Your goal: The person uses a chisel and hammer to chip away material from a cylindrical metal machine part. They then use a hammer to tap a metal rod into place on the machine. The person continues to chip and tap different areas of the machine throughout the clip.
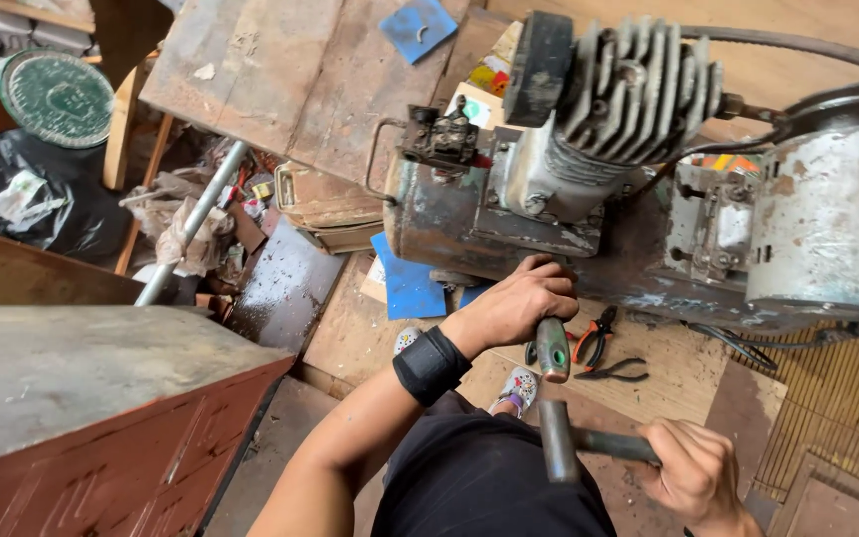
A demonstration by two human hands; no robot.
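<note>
My left hand point(517, 300) grips a screwdriver by its grey handle with a green end point(552, 349), the tip hidden against the underside of a rusty air compressor point(509, 214). A black wrist band point(430, 364) wraps that wrist. My right hand point(696, 469) holds a hammer point(561, 439) by its dark handle, the steel head raised just below the screwdriver's butt. The compressor carries a finned grey cylinder head point(638, 85) and a grey motor point(827, 224) joined by a belt.
Pliers with red and black handles point(601, 350) lie on the wooden floor under the machine. A red-brown metal cabinet point(101, 398) stands at left. A metal pipe point(191, 224), scrap, a black bag point(32, 199) and blue sheets point(408, 283) lie behind.
</note>
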